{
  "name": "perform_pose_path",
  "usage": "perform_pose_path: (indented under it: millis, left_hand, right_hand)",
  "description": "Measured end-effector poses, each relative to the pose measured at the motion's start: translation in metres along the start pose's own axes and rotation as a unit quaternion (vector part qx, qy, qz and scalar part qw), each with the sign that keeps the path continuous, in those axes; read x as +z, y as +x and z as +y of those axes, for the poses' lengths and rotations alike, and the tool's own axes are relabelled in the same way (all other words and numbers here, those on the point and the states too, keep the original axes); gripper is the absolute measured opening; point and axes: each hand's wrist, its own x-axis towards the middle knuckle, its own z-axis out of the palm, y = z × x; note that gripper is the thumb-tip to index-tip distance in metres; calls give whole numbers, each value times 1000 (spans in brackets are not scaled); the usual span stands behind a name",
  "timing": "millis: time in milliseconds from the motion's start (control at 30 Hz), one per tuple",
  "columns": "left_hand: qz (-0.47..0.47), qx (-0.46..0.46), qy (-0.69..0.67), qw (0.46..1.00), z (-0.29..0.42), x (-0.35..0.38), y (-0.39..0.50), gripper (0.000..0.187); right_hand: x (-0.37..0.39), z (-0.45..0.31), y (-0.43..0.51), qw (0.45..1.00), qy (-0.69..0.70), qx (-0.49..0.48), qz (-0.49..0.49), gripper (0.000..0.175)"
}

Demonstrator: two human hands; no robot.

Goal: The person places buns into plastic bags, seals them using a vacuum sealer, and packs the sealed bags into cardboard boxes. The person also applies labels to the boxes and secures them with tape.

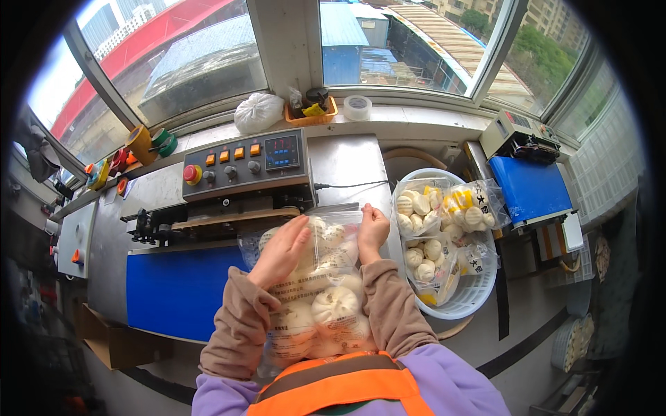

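Observation:
A clear printed plastic bag (328, 257) of white steamed buns lies before me at the front of the sealing machine. My left hand (283, 249) rests flat on its upper left part, thumb apart from the other fingers. At the bag's upper right corner, my right hand (373, 229) pinches the film between thumb and fingers. Larger pleated buns (335, 307) under printed film sit nearer my body; whether they share that bag I cannot tell. Just beyond the bag's top edge is the sealer's front guard (234, 221), below a control panel (244, 164) with a lit display.
A blue conveyor belt (171, 291) runs left of the bag. On my right stands a pale round plastic basket (486, 291) holding several bagged buns (421, 208). A second machine with a blue belt (530, 187) is farther right. Clear tape (357, 107) sits on the windowsill.

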Motion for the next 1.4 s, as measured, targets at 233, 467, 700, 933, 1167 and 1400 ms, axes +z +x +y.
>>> perform_pose_path:
  millis: [233, 467, 700, 933, 1167, 1400]
  left_hand:
    - [-182, -17, 151, 971, 22, 1, 30, 54]
    - [-126, -32, 128, 983, 3, 5, 20, 56]
    - [-95, -12, 2, 995, 20, -8, -6, 42]
    - [-108, 97, 123, 982, 99, 4, -51, 36]
    - [-44, 46, -20, 998, 138, 45, -86, 27]
    - [-100, 5, -31, 994, 159, 102, -42, 20]
  right_hand:
    - [14, 1, -7, 1000, 10, 9, 11, 30]
    - [20, -10, -20, 1000, -17, 3, -24, 30]
    - [28, -19, -34, 996, -75, -46, -25, 26]
    - [-32, 12, 11, 997, 22, -66, 46, 24]
    - [-182, 148, 113, 973, -16, -76, 215, 22]
    - [-296, 269, 81, 964, -177, 2, 198, 26]
